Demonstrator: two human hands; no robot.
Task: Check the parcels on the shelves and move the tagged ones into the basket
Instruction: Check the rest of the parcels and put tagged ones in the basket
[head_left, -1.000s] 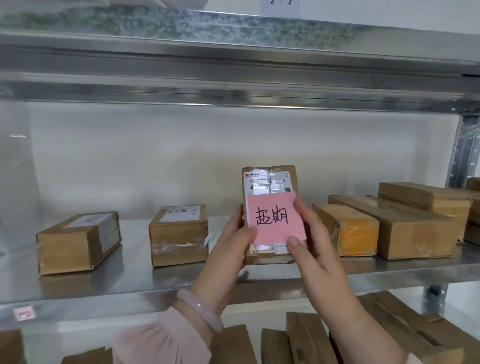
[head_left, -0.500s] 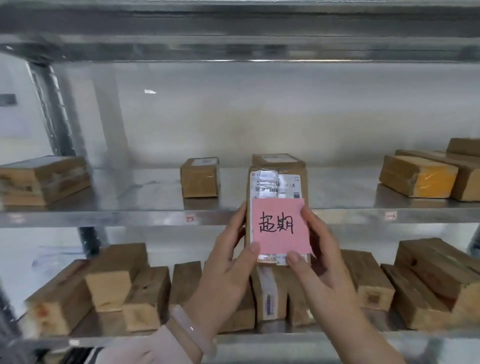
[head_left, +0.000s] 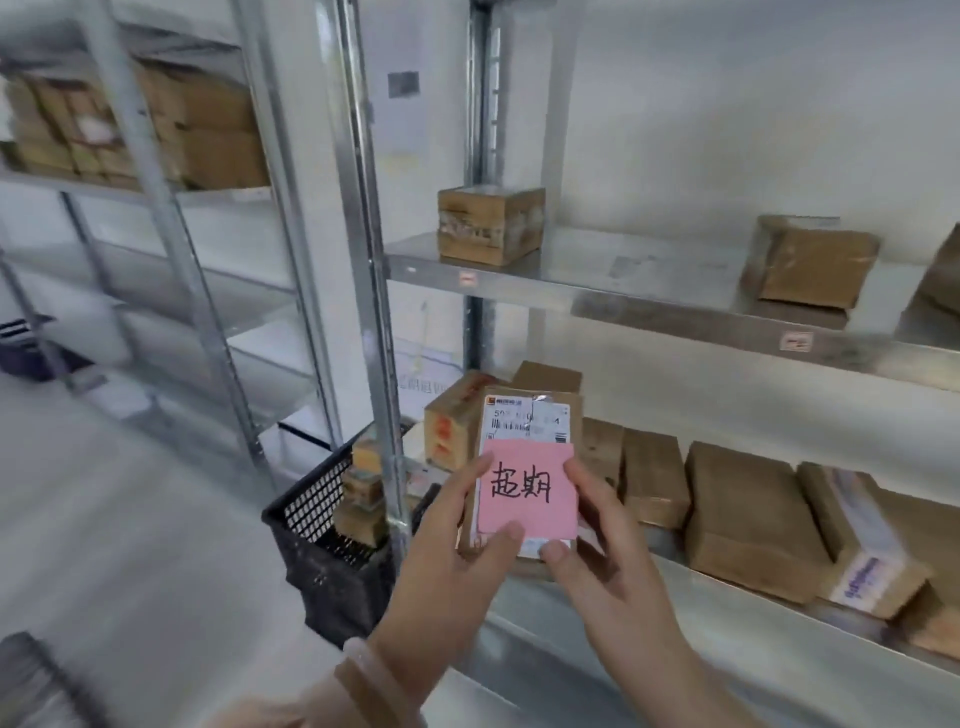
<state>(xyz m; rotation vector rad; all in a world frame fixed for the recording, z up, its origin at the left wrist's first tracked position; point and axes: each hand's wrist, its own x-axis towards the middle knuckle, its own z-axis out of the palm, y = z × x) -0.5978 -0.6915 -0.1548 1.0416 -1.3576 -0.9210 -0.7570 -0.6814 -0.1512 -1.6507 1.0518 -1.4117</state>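
The view has swung from the shelf (head_left: 649, 260) to the basket (head_left: 311, 519) — left hand (head_left: 452, 561) and right hand (head_left: 608, 551) keep their fingers clamped on the tagged parcel (head_left: 530, 415) — dropping it in likely comes next.

White wall (head_left: 727, 130) behind, w/ a paper sheet (head_left: 402, 111) stuck high up, dark square near its top; print too blurred to read. Thin pale cord (head_left: 423, 332) hangs down the wall below the sheet. Grey floor (head_left: 130, 519) at L. Far L edge: dark blue bin (head_left: 23, 348) on the floor, partly cut off. Btm-L corner: dark ribbed thing (head_left: 36, 680), blurred, can't tell what.
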